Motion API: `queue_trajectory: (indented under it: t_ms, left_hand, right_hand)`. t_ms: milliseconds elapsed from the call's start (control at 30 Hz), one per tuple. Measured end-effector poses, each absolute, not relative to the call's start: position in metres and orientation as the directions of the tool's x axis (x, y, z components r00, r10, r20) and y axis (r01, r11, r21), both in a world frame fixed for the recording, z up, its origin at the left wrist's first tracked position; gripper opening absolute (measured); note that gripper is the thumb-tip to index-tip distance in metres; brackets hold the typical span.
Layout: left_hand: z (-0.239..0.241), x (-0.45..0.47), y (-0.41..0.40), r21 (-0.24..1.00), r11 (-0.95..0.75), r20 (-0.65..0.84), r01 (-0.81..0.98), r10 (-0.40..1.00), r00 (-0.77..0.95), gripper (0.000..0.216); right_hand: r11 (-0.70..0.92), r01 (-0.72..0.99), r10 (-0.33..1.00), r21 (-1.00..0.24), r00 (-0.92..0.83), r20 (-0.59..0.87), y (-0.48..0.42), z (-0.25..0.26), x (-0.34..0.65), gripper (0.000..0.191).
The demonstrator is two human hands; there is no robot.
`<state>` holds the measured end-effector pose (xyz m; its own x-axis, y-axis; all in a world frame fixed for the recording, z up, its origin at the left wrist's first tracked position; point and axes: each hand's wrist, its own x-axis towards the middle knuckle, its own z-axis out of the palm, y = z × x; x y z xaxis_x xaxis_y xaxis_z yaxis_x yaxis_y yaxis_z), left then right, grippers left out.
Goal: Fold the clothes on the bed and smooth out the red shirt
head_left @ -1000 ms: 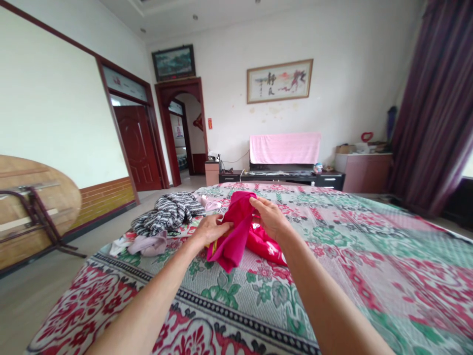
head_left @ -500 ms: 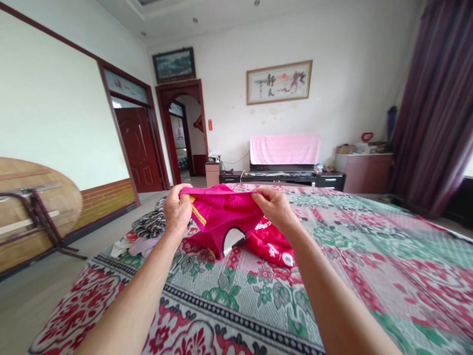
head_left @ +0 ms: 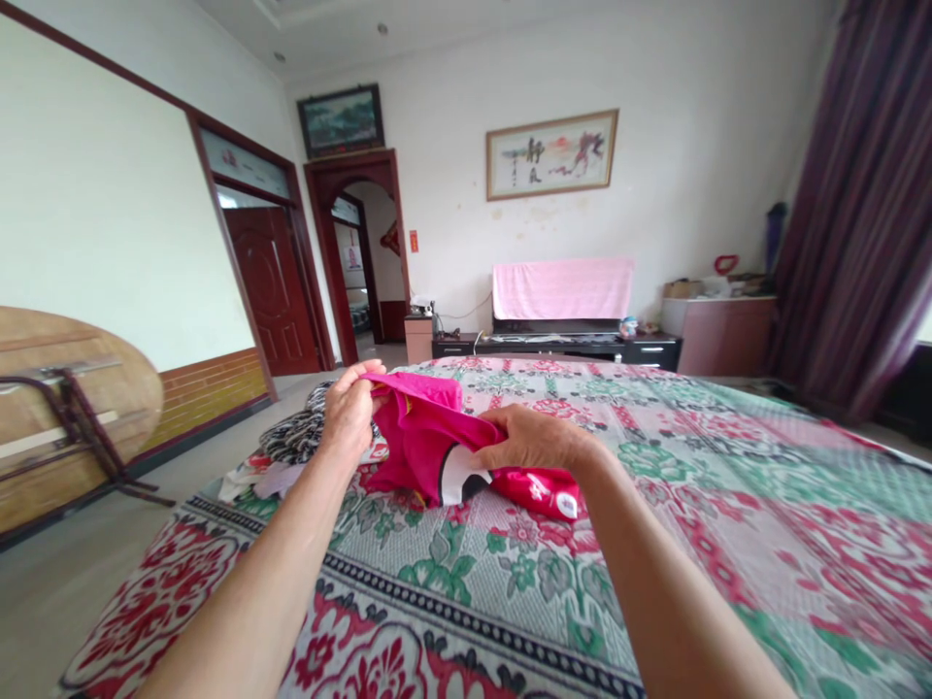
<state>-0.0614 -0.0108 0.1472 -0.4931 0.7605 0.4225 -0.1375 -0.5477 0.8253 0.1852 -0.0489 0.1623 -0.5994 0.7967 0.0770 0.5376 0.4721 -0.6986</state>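
Hands number two: the left hand [head_left: 348, 408] pinches one magenta garment [head_left: 418, 437], and the right hand [head_left: 531, 439] grips its lower edge. Beside that garment on the bed [head_left: 728, 485] lie one red garment [head_left: 543, 485] and one striped knit [head_left: 295, 435].

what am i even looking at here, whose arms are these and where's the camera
The camera sits on a person's head, looking forward and down, so the two bare arms are the wearer's own. The left hand pinches up one edge of a pink garment, and the right hand grips it lower down. Under it, a red garment lies on a bed with a flowered cover. Beside the left hand lies a black-and-white knit. A pink towel hangs by the far wall.
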Motion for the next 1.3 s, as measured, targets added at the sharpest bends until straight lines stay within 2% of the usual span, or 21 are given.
queue_trajectory:
  t_ms: [67,133,167,233,300,367,433,500,567,633,700,800,867,900,967,1033,1067,1100,1200,1233,1300]
  left_hand:
    - [0.144,-0.061,-0.010,0.828,-0.559,0.474,-0.038,0.736,-0.484,0.030]
    - [0.143,-0.059,-0.013,0.794,-0.570,0.599,0.211,0.676,-0.429,0.028]
    - [0.144,-0.058,-0.015,0.732,-0.572,0.680,0.370,0.640,-0.358,0.028]
    - [0.146,-0.053,-0.022,0.526,-0.574,0.793,0.628,0.598,-0.118,0.032]
    - [0.149,-0.046,-0.030,0.336,-0.592,0.791,0.732,0.599,0.121,0.046]
    - [0.149,-0.038,-0.036,0.245,-0.605,0.744,0.758,0.618,0.253,0.063]
    - [0.146,-0.031,-0.038,0.226,-0.600,0.710,0.768,0.641,0.292,0.067]
    - [0.140,-0.026,-0.037,0.252,-0.572,0.674,0.781,0.683,0.282,0.049]
    - [0.135,-0.024,-0.036,0.285,-0.511,0.628,0.811,0.739,0.245,0.022]
    - [0.137,-0.027,-0.036,0.287,-0.433,0.600,0.854,0.777,0.193,0.026]
    - [0.146,-0.034,-0.040,0.290,-0.368,0.638,0.884,0.762,0.108,0.029]
    - [0.167,-0.048,-0.048,0.375,-0.304,0.801,0.876,0.582,-0.141,0.030]
    - [0.178,-0.059,-0.048,0.429,-0.265,0.853,0.863,0.433,-0.291,0.032]
    - [0.180,-0.065,-0.047,0.436,-0.233,0.855,0.869,0.408,-0.320,0.032]
    - [0.178,-0.076,-0.041,0.418,-0.176,0.817,0.891,0.502,-0.284,0.029]
    - [0.171,-0.085,-0.035,0.419,-0.155,0.679,0.895,0.708,-0.196,0.027]
    - [0.166,-0.087,-0.032,0.451,-0.152,0.583,0.879,0.796,-0.162,0.025]
    - [0.162,-0.087,-0.031,0.502,-0.143,0.486,0.853,0.863,-0.141,0.023]
    - [0.152,-0.074,-0.031,0.681,-0.086,0.268,0.727,0.953,-0.138,0.015]
    - [0.151,-0.064,-0.031,0.737,-0.086,0.228,0.671,0.965,-0.126,0.015]
    - [0.155,-0.039,-0.028,0.824,-0.132,0.197,0.551,0.979,-0.060,0.018]
  right_hand:
    - [0.441,0.576,0.825,-0.688,-0.562,0.058,-0.045,0.159,0.185,0.018]
    - [0.400,0.597,0.885,-0.696,-0.448,0.125,-0.039,0.156,0.184,0.013]
    - [0.391,0.572,0.910,-0.721,-0.356,0.211,-0.035,0.155,0.183,0.014]
    - [0.428,0.431,0.900,-0.794,-0.126,0.417,-0.027,0.154,0.181,0.021]
    - [0.503,0.253,0.846,-0.827,0.054,0.531,-0.023,0.154,0.178,0.028]
    - [0.546,0.120,0.829,-0.829,0.064,0.556,-0.024,0.155,0.174,0.031]
    - [0.558,0.053,0.828,-0.828,-0.088,0.553,-0.031,0.157,0.167,0.028]
    - [0.571,0.022,0.786,-0.821,-0.303,0.538,-0.041,0.158,0.160,0.024]
    - [0.575,0.002,0.741,-0.818,-0.426,0.519,-0.046,0.159,0.155,0.025]
    - [0.559,-0.002,0.767,-0.829,-0.379,0.517,-0.042,0.156,0.158,0.033]
    - [0.509,0.078,0.850,-0.857,-0.201,0.486,-0.029,0.150,0.170,0.038]
    - [0.329,0.414,0.924,-0.849,0.044,0.380,-0.006,0.132,0.200,0.030]
    - [0.274,0.583,0.943,-0.765,-0.006,0.333,0.002,0.118,0.215,0.031]
    - [0.265,0.630,0.956,-0.730,-0.072,0.285,0.003,0.111,0.219,0.037]
    - [0.259,0.707,0.966,-0.659,-0.198,0.167,0.001,0.097,0.218,0.055]
    - [0.251,0.783,0.967,-0.569,-0.231,0.109,0.000,0.085,0.209,0.070]
    - [0.243,0.812,0.970,-0.530,-0.206,0.129,0.001,0.079,0.204,0.068]
    - [0.226,0.825,0.973,-0.518,-0.162,0.166,0.002,0.074,0.200,0.058]
    - [0.149,0.724,0.964,-0.673,0.046,0.262,0.014,0.064,0.203,0.018]
    - [0.119,0.659,0.956,-0.743,0.127,0.266,0.018,0.063,0.208,0.012]
    - [0.062,0.513,0.909,-0.856,0.325,0.261,0.027,0.062,0.227,0.019]
